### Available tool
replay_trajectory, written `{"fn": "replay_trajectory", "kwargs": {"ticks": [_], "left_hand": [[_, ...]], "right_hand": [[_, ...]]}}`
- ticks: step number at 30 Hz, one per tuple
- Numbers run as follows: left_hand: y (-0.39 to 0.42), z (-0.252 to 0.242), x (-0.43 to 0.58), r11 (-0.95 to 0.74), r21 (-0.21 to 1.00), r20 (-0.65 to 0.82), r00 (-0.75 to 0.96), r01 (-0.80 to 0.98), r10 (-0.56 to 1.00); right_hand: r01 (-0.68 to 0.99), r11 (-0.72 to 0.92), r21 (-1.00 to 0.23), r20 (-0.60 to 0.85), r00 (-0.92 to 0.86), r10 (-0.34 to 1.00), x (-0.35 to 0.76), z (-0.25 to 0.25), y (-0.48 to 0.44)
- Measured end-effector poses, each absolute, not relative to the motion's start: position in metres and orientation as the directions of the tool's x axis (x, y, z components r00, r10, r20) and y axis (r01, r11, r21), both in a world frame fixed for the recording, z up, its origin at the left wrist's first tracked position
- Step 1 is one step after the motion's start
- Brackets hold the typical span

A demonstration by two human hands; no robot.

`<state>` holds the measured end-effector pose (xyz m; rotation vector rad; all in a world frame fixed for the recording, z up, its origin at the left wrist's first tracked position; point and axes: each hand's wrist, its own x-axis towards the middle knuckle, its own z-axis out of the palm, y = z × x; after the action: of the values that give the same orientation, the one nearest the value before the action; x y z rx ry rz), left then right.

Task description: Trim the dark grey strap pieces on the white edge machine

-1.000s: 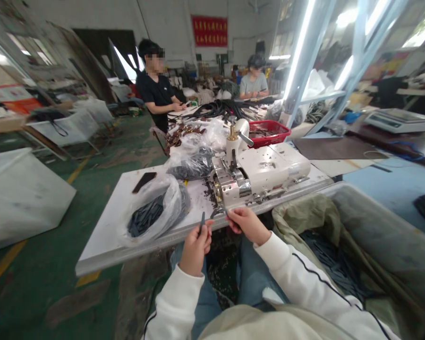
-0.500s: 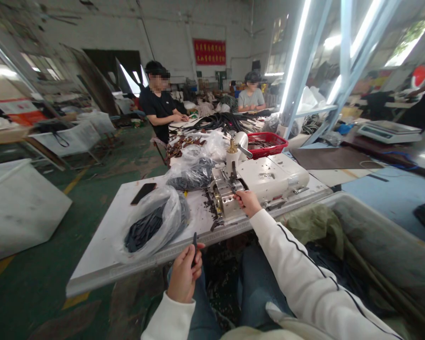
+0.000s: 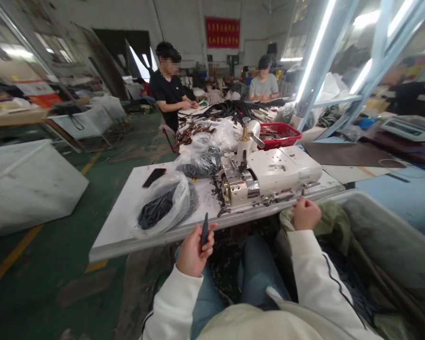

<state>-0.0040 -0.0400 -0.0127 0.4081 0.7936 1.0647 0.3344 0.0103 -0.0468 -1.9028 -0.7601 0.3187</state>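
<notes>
My left hand (image 3: 195, 249) is closed on a small dark strap piece (image 3: 205, 230) that stands up between thumb and fingers, just below the white table's front edge (image 3: 152, 240). Over at the right, my right hand (image 3: 306, 213) is a closed fist above the lined bin (image 3: 382, 236), past the table's corner; what it holds is hidden. A cream machine (image 3: 265, 177) with a metal head sits on the table between the hands. Left of it lies a clear plastic bag of dark strap pieces (image 3: 165, 208).
A phone (image 3: 154, 177) lies on the table's far left. More bags (image 3: 202, 163) and a red basket (image 3: 280, 134) stand behind the machine. Two people (image 3: 170, 92) work at a table further back. A white bin (image 3: 28, 184) sits on the green floor at left.
My right hand left the machine's head and swung right and down over the lined bin. My left hand kept the dark piece and shifted slightly right.
</notes>
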Motion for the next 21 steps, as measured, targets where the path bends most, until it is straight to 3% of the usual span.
{"fn": "replay_trajectory", "kwargs": {"ticks": [4, 6, 8, 9, 11, 14, 17, 21], "left_hand": [[-0.039, -0.003, -0.001, 0.523, 0.543, -0.367, 0.374, -0.657, 0.852], [-0.038, 0.000, 0.005, 0.542, 0.528, -0.361, 0.405, -0.654, 0.840], [-0.037, 0.002, 0.013, 0.562, 0.523, -0.349, 0.440, -0.641, 0.827], [-0.037, 0.002, 0.018, 0.575, 0.523, -0.347, 0.459, -0.629, 0.818], [-0.039, 0.003, 0.026, 0.609, 0.538, -0.363, 0.491, -0.582, 0.791], [-0.045, 0.001, 0.030, 0.628, 0.603, -0.430, 0.463, -0.492, 0.775], [-0.054, -0.009, 0.024, 0.623, 0.605, -0.475, 0.404, -0.495, 0.782], [-0.052, -0.034, 0.011, 0.673, 0.597, -0.485, 0.472, -0.437, 0.737]], "right_hand": [[0.468, -0.517, -0.717, 0.200, 0.848, 0.490, 0.392, -0.060, -0.052], [0.515, -0.510, -0.689, 0.216, 0.817, 0.534, 0.389, -0.057, -0.058], [0.502, -0.357, -0.788, 0.131, 0.703, 0.699, 0.358, -0.047, -0.052], [0.425, -0.245, -0.871, 0.055, 0.582, 0.812, 0.333, -0.041, -0.047], [0.093, -0.066, -0.993, -0.050, 0.160, 0.986, 0.275, -0.030, -0.037], [-0.363, -0.174, -0.915, -0.043, -0.343, 0.938, 0.193, -0.027, -0.034], [-0.501, -0.308, -0.809, -0.054, -0.458, 0.887, 0.144, -0.044, -0.033], [-0.459, -0.316, -0.830, -0.103, -0.431, 0.896, 0.128, -0.072, -0.015]]}}
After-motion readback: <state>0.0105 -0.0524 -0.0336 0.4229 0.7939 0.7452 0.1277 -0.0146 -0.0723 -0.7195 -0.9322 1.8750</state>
